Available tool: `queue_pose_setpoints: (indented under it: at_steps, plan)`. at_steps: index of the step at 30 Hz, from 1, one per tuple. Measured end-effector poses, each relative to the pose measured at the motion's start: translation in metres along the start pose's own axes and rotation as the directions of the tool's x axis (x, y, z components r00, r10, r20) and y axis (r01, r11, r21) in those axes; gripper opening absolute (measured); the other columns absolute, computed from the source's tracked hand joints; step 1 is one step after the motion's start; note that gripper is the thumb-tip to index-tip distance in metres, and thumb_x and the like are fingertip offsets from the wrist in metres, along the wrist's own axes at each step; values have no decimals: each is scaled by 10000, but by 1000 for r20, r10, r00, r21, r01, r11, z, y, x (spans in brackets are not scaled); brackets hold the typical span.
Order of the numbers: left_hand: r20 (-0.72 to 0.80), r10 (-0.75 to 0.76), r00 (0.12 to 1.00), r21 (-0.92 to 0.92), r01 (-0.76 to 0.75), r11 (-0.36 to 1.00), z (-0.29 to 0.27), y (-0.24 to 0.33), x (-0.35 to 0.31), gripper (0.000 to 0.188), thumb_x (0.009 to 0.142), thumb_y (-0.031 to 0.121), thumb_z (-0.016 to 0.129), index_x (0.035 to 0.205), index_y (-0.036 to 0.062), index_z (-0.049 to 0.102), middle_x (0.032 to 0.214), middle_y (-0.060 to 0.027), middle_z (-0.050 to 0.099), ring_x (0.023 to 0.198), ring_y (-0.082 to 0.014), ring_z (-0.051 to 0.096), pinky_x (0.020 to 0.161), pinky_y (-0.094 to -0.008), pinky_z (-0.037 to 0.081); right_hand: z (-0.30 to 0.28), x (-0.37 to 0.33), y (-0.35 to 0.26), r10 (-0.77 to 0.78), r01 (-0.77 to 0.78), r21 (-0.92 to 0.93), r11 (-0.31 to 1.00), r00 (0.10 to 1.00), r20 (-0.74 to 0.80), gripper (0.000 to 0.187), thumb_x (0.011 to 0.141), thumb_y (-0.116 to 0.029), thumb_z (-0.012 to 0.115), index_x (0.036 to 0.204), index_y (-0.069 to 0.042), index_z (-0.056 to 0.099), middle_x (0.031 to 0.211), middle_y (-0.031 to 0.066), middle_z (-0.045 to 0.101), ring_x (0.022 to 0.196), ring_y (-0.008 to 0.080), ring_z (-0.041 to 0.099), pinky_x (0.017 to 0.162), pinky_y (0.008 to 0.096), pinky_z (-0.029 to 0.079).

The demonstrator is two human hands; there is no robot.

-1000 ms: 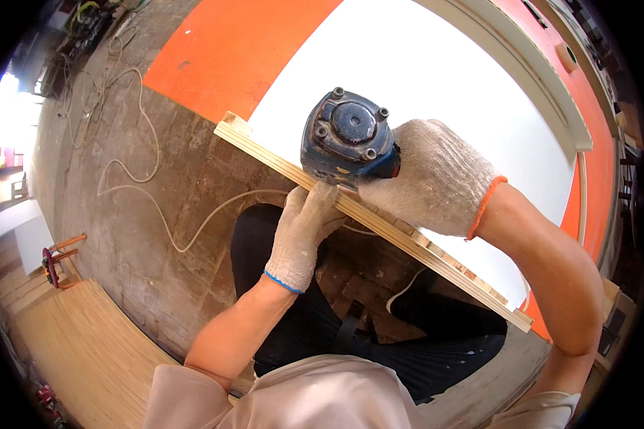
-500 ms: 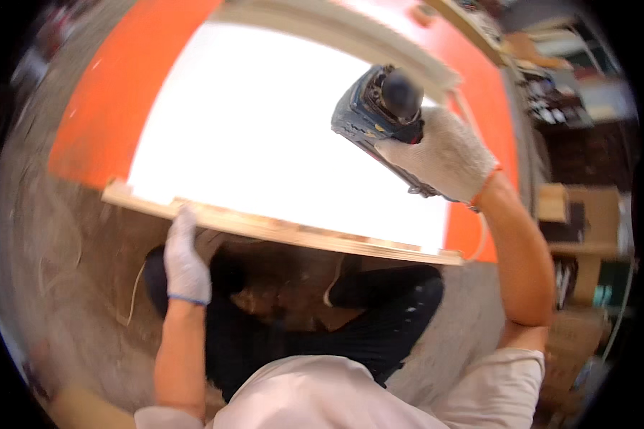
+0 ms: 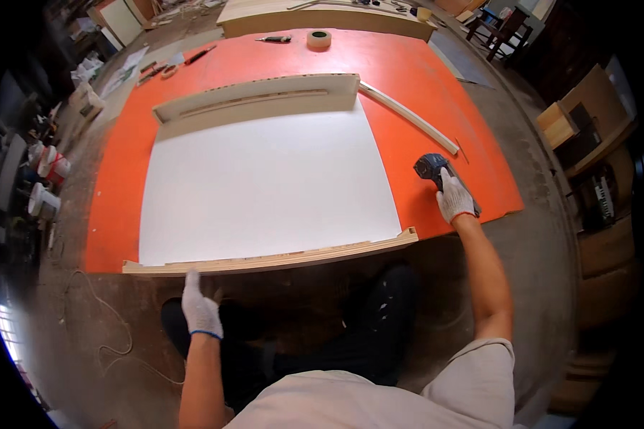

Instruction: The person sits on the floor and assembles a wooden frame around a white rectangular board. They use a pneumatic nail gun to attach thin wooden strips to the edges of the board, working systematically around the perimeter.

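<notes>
A white panel [image 3: 268,186] lies on an orange sheet, with a wooden strip [image 3: 279,262] along its near edge and a pale upright board [image 3: 265,96] along its far edge. My right hand [image 3: 456,200], in a white knit glove, grips a dark blue nail gun [image 3: 431,167] over the orange sheet, right of the panel. My left hand [image 3: 200,309], gloved too, is just below the near strip toward its left end. One digit points up at the strip's edge; whether it touches cannot be told. Its other fingers are partly hidden, and nothing shows in it.
On the orange sheet [image 3: 451,93] lie a white strip [image 3: 411,118], a tape roll [image 3: 319,39] and several small tools. A wooden board [image 3: 329,18] stands beyond it. Buckets [image 3: 44,200] stand at left, a thin hose [image 3: 125,343] trails over the floor, and wooden boxes [image 3: 558,125] are at right.
My right hand has carried the nail gun from above the panel to the orange sheet at right. My left hand has dropped from the near strip. The view now takes in more of the far side.
</notes>
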State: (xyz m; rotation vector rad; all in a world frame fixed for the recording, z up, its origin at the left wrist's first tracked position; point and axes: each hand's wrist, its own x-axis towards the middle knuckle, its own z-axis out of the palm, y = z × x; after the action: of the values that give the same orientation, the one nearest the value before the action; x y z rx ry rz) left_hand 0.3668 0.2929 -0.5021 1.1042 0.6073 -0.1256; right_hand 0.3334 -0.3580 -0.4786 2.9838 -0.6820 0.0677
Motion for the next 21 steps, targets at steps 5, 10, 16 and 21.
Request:
queue_pose_setpoints:
  at_steps: [5,10,16,21]
  plan:
    - [-58,46,997,-38,-48,998,67,-12,-17,446,1083,396,748,1369,61,682,1326,-54,674,1222,-207,637,1001,-378,554,38,0,20,95,-95,27,995,995,4,713,1027,-204,748,1655,-86,432,1270,235,697,1183,426,739,989,527,626]
    - [-90,44,995,20,-42,999,65,-31,0,441,1048,380,786,1261,1,709,1156,-86,692,1066,-206,654,914,-387,570,23,-32,-4,-90,140,169,976,958,-274,427,1068,-208,689,1466,-62,635,1235,226,715,1178,412,718,1056,517,581]
    - [-223,67,972,321,8,947,93,-40,-12,618,1002,381,821,1328,-107,629,1276,-230,683,1189,-306,610,1092,-449,477,10,-87,-49,-527,514,523,680,838,-139,372,1048,-329,727,1237,-9,729,1181,259,766,1142,401,756,998,467,589]
    - [-190,151,970,390,-66,919,86,-32,19,695,985,371,816,1361,-174,605,1376,-313,691,1266,-346,649,1113,-474,503,-41,-128,-100,-237,160,638,753,971,36,592,943,-457,842,1293,9,740,1132,273,794,1104,433,771,992,473,606]
